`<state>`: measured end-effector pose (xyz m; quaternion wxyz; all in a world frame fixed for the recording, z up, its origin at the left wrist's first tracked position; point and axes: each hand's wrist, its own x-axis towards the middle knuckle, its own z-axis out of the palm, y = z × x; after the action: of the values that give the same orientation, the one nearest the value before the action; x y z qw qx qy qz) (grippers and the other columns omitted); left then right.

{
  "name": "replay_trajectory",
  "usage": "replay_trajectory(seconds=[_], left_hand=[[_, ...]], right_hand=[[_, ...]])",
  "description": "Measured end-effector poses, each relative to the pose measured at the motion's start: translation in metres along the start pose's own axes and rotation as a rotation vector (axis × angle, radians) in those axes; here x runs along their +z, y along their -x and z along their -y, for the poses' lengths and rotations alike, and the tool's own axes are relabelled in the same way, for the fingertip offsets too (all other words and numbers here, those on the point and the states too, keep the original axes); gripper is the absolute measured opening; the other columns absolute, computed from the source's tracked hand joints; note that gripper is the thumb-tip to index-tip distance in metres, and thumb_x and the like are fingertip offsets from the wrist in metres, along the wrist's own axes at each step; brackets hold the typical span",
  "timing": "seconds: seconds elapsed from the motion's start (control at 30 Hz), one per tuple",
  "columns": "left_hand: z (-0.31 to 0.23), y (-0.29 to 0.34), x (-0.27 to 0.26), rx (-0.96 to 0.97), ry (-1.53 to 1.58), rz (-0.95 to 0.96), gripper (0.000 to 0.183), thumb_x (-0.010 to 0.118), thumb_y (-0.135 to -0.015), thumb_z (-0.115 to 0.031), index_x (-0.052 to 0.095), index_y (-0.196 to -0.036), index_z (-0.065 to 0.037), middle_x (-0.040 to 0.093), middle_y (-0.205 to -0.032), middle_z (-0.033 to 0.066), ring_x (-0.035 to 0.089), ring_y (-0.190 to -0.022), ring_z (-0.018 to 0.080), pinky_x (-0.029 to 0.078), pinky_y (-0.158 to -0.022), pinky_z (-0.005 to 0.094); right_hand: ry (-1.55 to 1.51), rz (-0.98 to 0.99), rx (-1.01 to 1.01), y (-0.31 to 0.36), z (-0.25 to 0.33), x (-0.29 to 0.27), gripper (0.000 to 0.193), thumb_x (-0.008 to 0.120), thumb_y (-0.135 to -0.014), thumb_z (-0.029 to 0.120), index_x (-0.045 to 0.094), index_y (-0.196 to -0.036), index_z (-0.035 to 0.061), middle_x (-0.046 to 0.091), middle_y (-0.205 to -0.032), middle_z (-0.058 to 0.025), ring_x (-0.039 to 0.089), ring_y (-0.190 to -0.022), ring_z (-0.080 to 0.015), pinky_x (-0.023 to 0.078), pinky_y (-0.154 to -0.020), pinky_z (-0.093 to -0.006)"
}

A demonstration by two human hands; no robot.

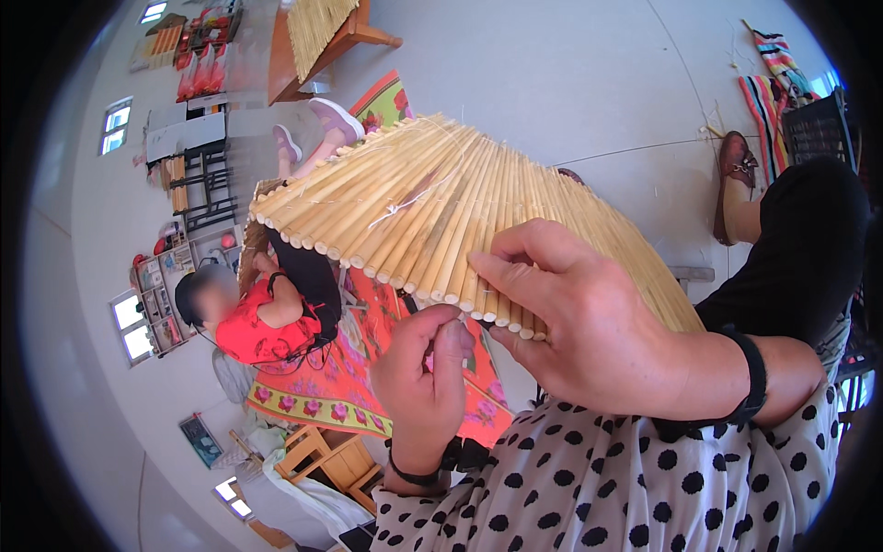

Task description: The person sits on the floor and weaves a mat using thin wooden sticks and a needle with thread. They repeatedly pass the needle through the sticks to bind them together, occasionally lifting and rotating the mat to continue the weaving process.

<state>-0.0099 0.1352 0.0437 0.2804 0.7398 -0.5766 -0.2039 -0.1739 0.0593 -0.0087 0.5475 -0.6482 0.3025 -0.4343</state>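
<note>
A mat of pale yellow reed stalks (460,198) bound side by side spreads out in front of me, its cut round ends toward my left hand. My right hand (598,322) grips its near edge, thumb on top and fingers underneath. Just below the stalk ends my left hand (423,368) is closed in a pinch; what lies between its fingertips is too small to make out. A loose white thread (391,212) with a knotted end lies across the stalks. Part of the mat's underside is hidden.
A person in a red top (276,317) sits to the left by a floral red cloth (368,368). Beyond stands a wooden table (345,41) bearing another reed mat (317,28). Wooden stools (331,460) are at lower left, a black crate (819,129) at far right.
</note>
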Motion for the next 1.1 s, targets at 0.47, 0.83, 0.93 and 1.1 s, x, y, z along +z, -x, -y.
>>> replay_trajectory(seconds=[0.47,0.83,0.93,1.1], left_hand=[[-0.009,-0.002,0.014,0.0,0.011,-0.084,0.009,0.06,-0.093,0.002,0.066,-0.098,0.003,0.061,-0.068,0.0047,0.055,-0.057,0.007,0.043,-0.052,0.0219],[-0.031,-0.01,0.022,-0.066,0.068,-0.104,0.004,0.058,-0.093,0.003,0.061,-0.091,0.003,0.061,-0.068,0.0037,0.054,-0.058,0.007,0.042,-0.052,0.0217],[-0.038,-0.012,0.027,-0.144,0.152,-0.144,0.002,0.057,-0.093,0.003,0.056,-0.093,0.002,0.061,-0.069,0.0039,0.055,-0.058,0.007,0.043,-0.052,0.0213],[-0.039,-0.013,0.029,-0.282,0.307,-0.194,0.018,0.054,-0.094,0.005,0.043,-0.107,-0.003,0.061,-0.073,0.0061,0.052,-0.058,0.0067,0.04,-0.05,0.0206]], right_hand=[[0.086,-0.03,-0.091,0.0,-0.002,-0.007,0.05,0.076,-0.066,-0.004,0.063,-0.113,-0.0092,0.06,-0.109,-0.0208,0.061,-0.099,-0.0365,0.052,-0.082,-0.0384],[0.115,-0.023,-0.113,0.001,0.0,-0.008,0.045,0.074,-0.068,-0.004,0.062,-0.112,-0.0101,0.06,-0.107,-0.0205,0.06,-0.097,-0.0373,0.051,-0.082,-0.0399],[0.129,-0.016,-0.119,0.001,0.001,-0.007,0.043,0.072,-0.07,-0.004,0.062,-0.111,-0.01,0.06,-0.107,-0.0207,0.059,-0.095,-0.038,0.051,-0.081,-0.0406],[0.155,-0.021,-0.162,-0.001,-0.006,0.004,0.042,0.07,-0.071,-0.004,0.061,-0.111,-0.0103,0.059,-0.108,-0.0218,0.059,-0.095,-0.039,0.051,-0.082,-0.0411]])
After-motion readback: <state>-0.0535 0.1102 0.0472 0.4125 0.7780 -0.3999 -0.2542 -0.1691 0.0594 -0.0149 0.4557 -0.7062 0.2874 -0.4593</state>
